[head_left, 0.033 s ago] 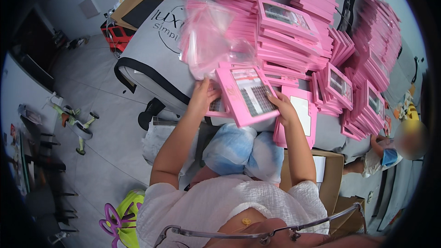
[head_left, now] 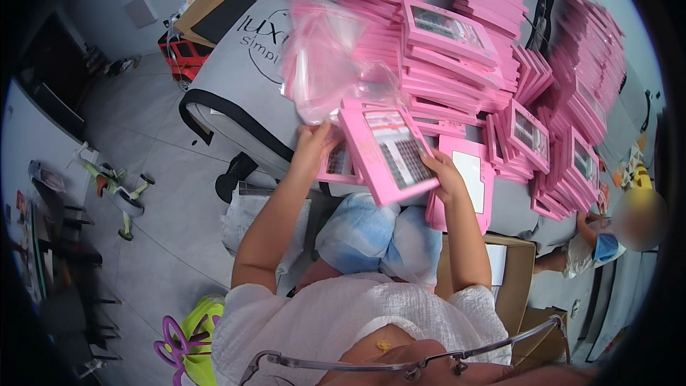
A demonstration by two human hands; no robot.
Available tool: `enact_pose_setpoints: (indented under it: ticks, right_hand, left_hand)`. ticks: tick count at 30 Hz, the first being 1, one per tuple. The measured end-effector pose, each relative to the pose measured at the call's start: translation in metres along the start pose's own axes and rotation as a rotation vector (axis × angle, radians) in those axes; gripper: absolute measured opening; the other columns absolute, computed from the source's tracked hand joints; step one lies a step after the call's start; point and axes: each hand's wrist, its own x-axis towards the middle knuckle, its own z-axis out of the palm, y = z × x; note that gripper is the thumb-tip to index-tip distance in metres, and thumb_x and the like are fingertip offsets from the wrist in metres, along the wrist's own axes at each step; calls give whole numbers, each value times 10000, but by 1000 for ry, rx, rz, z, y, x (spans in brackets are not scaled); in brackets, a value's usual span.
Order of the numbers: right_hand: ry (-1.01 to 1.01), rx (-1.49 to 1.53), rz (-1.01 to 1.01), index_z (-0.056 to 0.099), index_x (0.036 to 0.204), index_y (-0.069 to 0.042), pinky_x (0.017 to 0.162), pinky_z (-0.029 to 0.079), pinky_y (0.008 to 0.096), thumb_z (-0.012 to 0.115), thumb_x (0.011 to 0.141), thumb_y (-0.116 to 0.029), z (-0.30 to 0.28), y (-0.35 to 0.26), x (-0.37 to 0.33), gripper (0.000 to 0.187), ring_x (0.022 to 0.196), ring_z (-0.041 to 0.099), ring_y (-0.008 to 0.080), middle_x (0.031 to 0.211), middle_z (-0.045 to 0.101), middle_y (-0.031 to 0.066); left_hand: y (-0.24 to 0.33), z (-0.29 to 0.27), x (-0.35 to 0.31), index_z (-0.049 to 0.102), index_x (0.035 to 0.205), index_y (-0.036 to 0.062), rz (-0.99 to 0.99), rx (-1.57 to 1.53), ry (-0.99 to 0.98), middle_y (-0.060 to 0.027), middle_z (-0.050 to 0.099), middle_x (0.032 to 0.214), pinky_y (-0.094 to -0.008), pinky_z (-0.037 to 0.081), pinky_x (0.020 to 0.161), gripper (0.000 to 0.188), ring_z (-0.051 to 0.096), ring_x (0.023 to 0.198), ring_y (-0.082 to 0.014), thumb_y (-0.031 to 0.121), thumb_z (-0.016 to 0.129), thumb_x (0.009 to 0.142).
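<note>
A pink lash case (head_left: 383, 151) is in my right hand (head_left: 446, 171), the thumb over the edge of its clear window. Rows of dark lash clusters show inside. My left hand (head_left: 318, 149) is closed beside the case's left edge, at the lower end of a pile of clear and pink plastic bags (head_left: 321, 93). What its fingers grip is hidden. A second pink lash case (head_left: 338, 164) lies partly covered below the held one, near the left fingers. Right of my right hand rests a pink case with a white panel (head_left: 468, 175).
Stacks of pink lash cases (head_left: 446, 64) cover the grey padded surface (head_left: 236, 100); further stacks (head_left: 582, 78) stand right. A cardboard box (head_left: 514, 264) is beside me. Another person (head_left: 597, 243) is at far right. A child's balance bike (head_left: 114, 186) stands on the floor left.
The held lash case has moved slightly down and right and turned a little. My right hand has shifted with it; my left hand has barely moved.
</note>
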Motion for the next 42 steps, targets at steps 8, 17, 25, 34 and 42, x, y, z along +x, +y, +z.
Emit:
enact_pose_setpoints:
  ticks: [8,17,25,34,42]
  right_hand:
    - [-93,-231,95,585,1181,42,751,483,234,655,858,-131,10,-2,-59,373,842,607,109,988,655,58]
    - [159,-424,-116,574,1228,8,809,466,272,636,874,-219,51,25,3,425,876,606,157,1006,667,111]
    - [546,-1082,-339,459,1272,-3,956,380,486,479,933,-334,86,39,29,475,1115,470,449,1243,428,266]
    - [512,-1430,-1377,539,1183,-20,960,397,446,671,809,-215,45,-139,77,442,1137,496,357,1200,548,172]
    - [358,-1931,-1347,567,1149,-32,932,452,415,625,800,-173,33,-172,123,381,1041,607,315,1120,639,124]
  left_hand:
    - [35,49,39,262,1346,-11,50,-5,193,-219,449,1257,-446,584,850,618,582,1051,-382,-212,338,767]
    - [68,41,131,349,1238,-131,100,9,123,-267,501,1163,-427,576,839,365,582,1004,-378,-61,424,888]
    - [44,23,69,432,1265,-8,120,342,-69,-144,544,1170,-357,469,911,460,559,1051,-224,286,571,939]
    - [2,25,-81,340,1278,5,457,316,211,-135,425,1246,-284,443,902,475,479,1115,-175,27,581,869]
    - [-10,48,-107,485,1103,1,430,188,-129,-109,580,1009,-294,454,858,178,562,972,-172,88,464,950]
